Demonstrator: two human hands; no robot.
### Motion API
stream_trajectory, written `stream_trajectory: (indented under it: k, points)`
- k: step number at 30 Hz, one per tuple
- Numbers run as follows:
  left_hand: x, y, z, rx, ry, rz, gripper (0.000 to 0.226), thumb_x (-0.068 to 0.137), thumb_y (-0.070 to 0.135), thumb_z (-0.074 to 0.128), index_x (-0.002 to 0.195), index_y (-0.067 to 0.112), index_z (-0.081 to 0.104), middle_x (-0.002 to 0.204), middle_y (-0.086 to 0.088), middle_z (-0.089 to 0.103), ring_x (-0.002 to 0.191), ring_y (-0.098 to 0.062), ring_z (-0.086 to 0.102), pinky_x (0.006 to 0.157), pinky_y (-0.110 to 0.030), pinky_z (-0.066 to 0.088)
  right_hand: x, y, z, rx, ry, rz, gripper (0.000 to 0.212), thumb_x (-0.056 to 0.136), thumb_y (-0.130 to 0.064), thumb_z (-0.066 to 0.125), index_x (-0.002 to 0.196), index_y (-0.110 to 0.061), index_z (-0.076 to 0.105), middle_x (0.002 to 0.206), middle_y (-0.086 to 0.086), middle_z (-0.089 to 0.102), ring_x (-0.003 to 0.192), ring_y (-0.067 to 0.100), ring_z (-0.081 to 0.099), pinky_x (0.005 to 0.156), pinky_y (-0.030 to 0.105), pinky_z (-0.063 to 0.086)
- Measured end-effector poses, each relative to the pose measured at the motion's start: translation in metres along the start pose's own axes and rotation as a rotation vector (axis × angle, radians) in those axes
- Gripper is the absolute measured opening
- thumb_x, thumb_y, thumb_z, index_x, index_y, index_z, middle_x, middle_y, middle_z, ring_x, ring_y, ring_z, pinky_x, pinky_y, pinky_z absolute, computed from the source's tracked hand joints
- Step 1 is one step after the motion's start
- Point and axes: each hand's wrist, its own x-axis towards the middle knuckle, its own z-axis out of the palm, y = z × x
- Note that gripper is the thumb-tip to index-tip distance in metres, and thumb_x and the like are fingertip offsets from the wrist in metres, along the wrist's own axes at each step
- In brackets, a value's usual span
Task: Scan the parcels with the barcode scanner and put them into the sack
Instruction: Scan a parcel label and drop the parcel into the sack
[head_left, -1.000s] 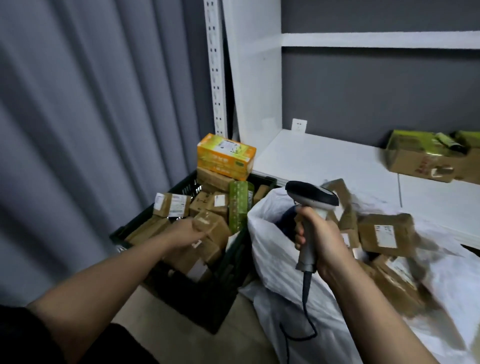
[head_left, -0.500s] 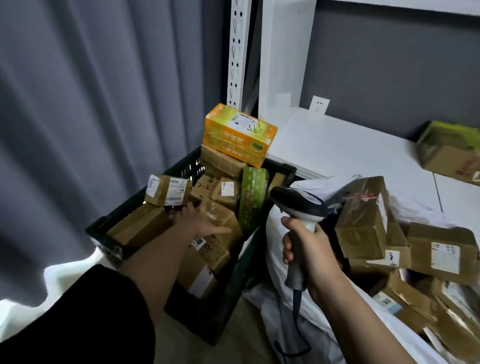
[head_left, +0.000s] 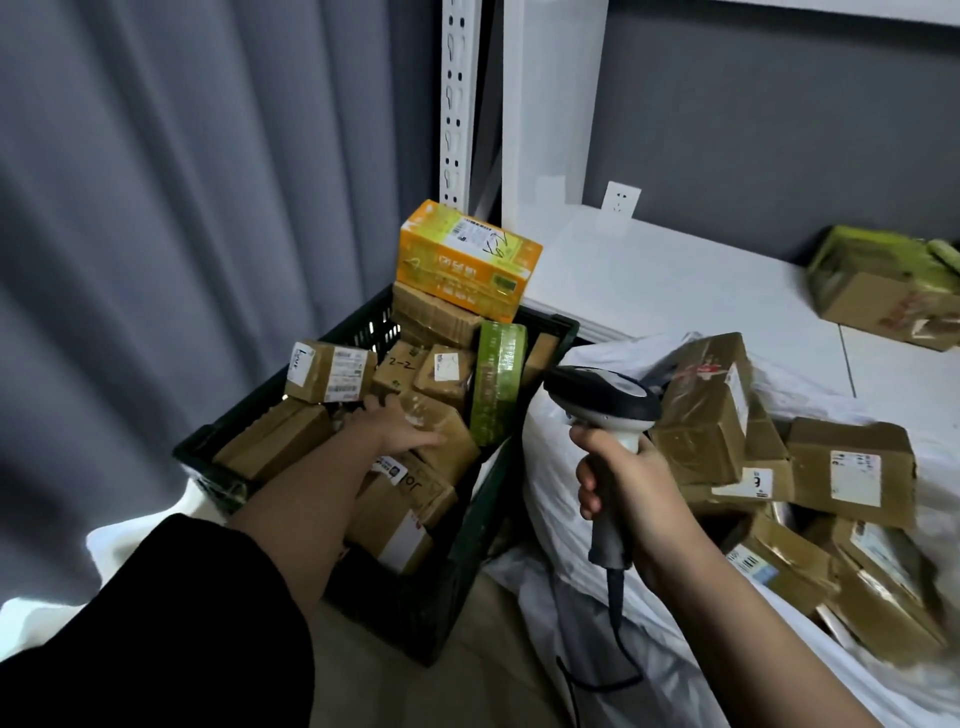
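Note:
A black crate (head_left: 447, 592) on the floor is piled with brown taped parcels, an orange box (head_left: 467, 260) on top and a green-wrapped parcel (head_left: 498, 384) on edge. My left hand (head_left: 397, 428) reaches into the crate and lies with spread fingers on a brown parcel (head_left: 452, 447). My right hand (head_left: 631, 483) grips the handle of the black and grey barcode scanner (head_left: 602, 400), whose head points left toward the crate. To the right, the white sack (head_left: 550, 499) lies open with several brown parcels (head_left: 852, 467) inside.
A white shelf board (head_left: 675, 280) runs behind the sack, with an opened cardboard box (head_left: 883, 286) at its far right. Grey curtain (head_left: 182, 208) hangs on the left. A perforated white upright (head_left: 457, 104) stands behind the crate. The scanner cable (head_left: 613, 654) dangles to the floor.
My view has moved closer and tilted down toward the crate. My left hand stays on the brown parcel in the crate. The scanner remains held over the sack's left edge.

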Motion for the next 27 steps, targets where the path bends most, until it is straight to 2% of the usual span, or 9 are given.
stream_trajectory:
  k: [2,5,8,10,16,21,24,27]
  points:
    - [-0.001,-0.002,0.000,0.002,0.015,0.016,0.119,0.069,0.080,0.056,0.154,0.017,0.003,0.159,-0.018,0.003,0.145,-0.039,0.009,0.116,-0.055,0.015,0.001,0.005,-0.003,-0.021,-0.021,0.007,0.014,0.091,-0.013,0.062,0.092,-0.007,0.050,0.049,0.003,0.044,0.040,0.017,0.037,0.043,0.027,0.034]
    - [0.009,-0.008,0.000,-0.043,-0.037,0.037,0.125,0.063,0.081,0.061,0.154,0.025,-0.003,0.160,-0.015,-0.002,0.146,-0.037,0.002,0.117,-0.056,0.012,0.011,0.012,0.002,-0.035,-0.070,0.029,0.015,0.092,-0.011,0.061,0.088,-0.007,0.048,0.049,0.005,0.044,0.039,0.017,0.037,0.042,0.028,0.034]
    - [0.030,-0.013,0.003,-0.093,-0.167,0.068,0.151,0.030,0.095,0.059,0.152,0.038,-0.009,0.161,-0.008,-0.008,0.146,-0.038,-0.003,0.115,-0.061,0.008,0.030,0.020,0.015,0.004,-0.105,0.025,0.017,0.093,-0.011,0.060,0.083,-0.007,0.047,0.050,0.006,0.043,0.038,0.016,0.036,0.043,0.028,0.034]
    - [0.041,-0.016,0.006,-0.090,-0.211,0.100,0.156,0.020,0.099,0.054,0.149,0.042,-0.013,0.161,-0.006,-0.011,0.146,-0.039,-0.005,0.115,-0.062,0.005,0.042,0.027,0.024,0.028,-0.120,0.020,0.015,0.092,-0.011,0.060,0.085,-0.007,0.047,0.051,0.006,0.042,0.040,0.017,0.036,0.044,0.029,0.033]
    - [0.067,-0.015,0.007,-0.170,-0.242,0.098,0.149,0.028,0.093,0.065,0.150,0.043,-0.006,0.160,-0.009,0.007,0.144,-0.039,0.013,0.114,-0.058,0.018,0.060,0.051,0.030,0.014,-0.098,0.034,0.019,0.092,-0.013,0.061,0.085,-0.008,0.044,0.049,0.005,0.043,0.039,0.018,0.036,0.043,0.028,0.032]
    - [0.034,0.001,-0.008,-0.117,-0.042,0.126,0.136,0.037,0.086,0.068,0.148,0.040,0.005,0.154,-0.017,0.021,0.138,-0.041,0.026,0.110,-0.057,0.026,0.050,0.041,0.021,0.004,-0.065,0.033,0.014,0.092,-0.013,0.061,0.091,-0.006,0.049,0.050,0.005,0.044,0.039,0.018,0.037,0.043,0.029,0.033]
    - [-0.003,0.009,-0.032,-0.307,0.024,0.149,0.127,0.049,0.080,0.073,0.149,0.039,0.005,0.152,-0.014,0.026,0.133,-0.039,0.035,0.109,-0.054,0.033,0.035,0.023,0.009,0.005,-0.024,0.017,0.012,0.092,-0.010,0.061,0.091,-0.005,0.050,0.050,0.005,0.045,0.040,0.017,0.039,0.042,0.029,0.035]
    - [-0.057,0.014,-0.056,-0.700,-0.034,0.121,0.128,0.045,0.073,0.079,0.147,0.045,0.008,0.137,-0.003,0.039,0.115,-0.033,0.055,0.099,-0.049,0.046,0.016,0.005,-0.006,0.050,-0.025,0.012,0.011,0.091,-0.007,0.062,0.091,-0.004,0.051,0.051,0.003,0.048,0.041,0.015,0.042,0.043,0.026,0.037]
